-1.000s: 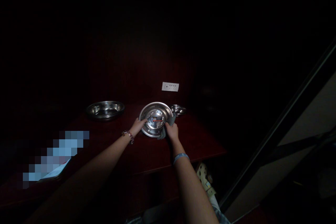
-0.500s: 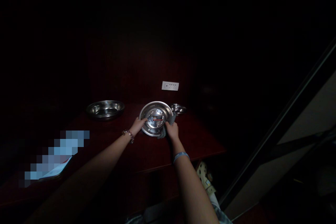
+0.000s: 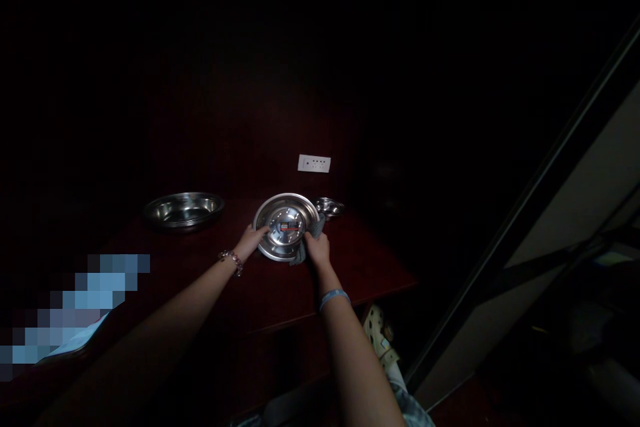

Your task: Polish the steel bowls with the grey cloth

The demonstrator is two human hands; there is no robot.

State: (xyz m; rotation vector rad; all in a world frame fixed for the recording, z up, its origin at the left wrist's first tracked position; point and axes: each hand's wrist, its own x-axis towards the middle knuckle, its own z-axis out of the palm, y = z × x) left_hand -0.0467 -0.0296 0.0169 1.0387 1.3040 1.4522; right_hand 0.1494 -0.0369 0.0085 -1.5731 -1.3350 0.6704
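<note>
A round, shiny metal basin [image 3: 285,207] is tilted up over the dark red table, its inside facing me and a small label at its centre. My left hand [image 3: 250,240] grips its left rim, thumb inside. On the right side, my right hand [image 3: 318,248] is closed around a grey cloth [image 3: 299,255] pressed to the rim, with the thumb reaching over the inner wall. Most of my fingers are hidden behind the basin and cloth.
A wider metal basin [image 3: 185,212] stands at the back left, and smaller metal bowls [image 3: 330,207] at the back right. A white wall socket [image 3: 314,163] is behind. A lit, pixelated screen [image 3: 85,327] lies left. A clog [image 3: 379,333] shows below the table [image 3: 365,273].
The whole view has shifted, so everything appears somewhat further left. Both hands keep their hold, and the basin's tilt looks about the same.
</note>
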